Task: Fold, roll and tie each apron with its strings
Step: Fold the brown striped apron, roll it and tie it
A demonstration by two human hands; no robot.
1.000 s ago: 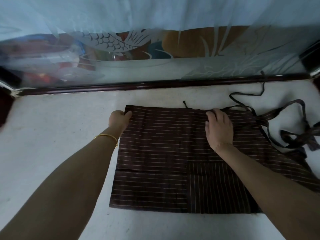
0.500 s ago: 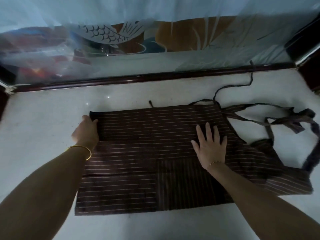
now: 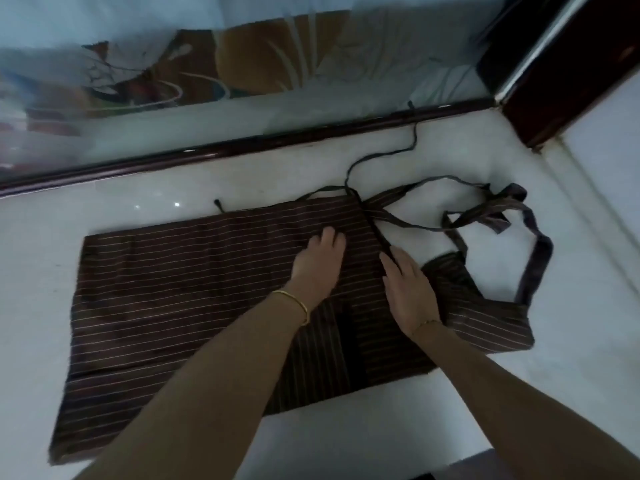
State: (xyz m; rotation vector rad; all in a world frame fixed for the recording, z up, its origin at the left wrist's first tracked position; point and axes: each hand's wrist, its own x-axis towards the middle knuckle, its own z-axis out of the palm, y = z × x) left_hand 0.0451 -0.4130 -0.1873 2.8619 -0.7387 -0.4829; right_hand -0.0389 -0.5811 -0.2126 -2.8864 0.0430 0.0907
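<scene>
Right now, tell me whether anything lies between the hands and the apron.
Nothing visible does. The left hand and the right hand both rest directly on the striped apron. Its strings lie loose to the right, one crossing the cloth by the right fingertips.

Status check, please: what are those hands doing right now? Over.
Left hand, right hand: open, pressing flat. Striped apron spread, not rolled. Strings loose, far right.

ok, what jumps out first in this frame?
A dark striped apron lies spread flat across the white surface. The left hand and right hand press on it side by side, right of its centre. Its strings sprawl in loose loops off the right end.
</scene>
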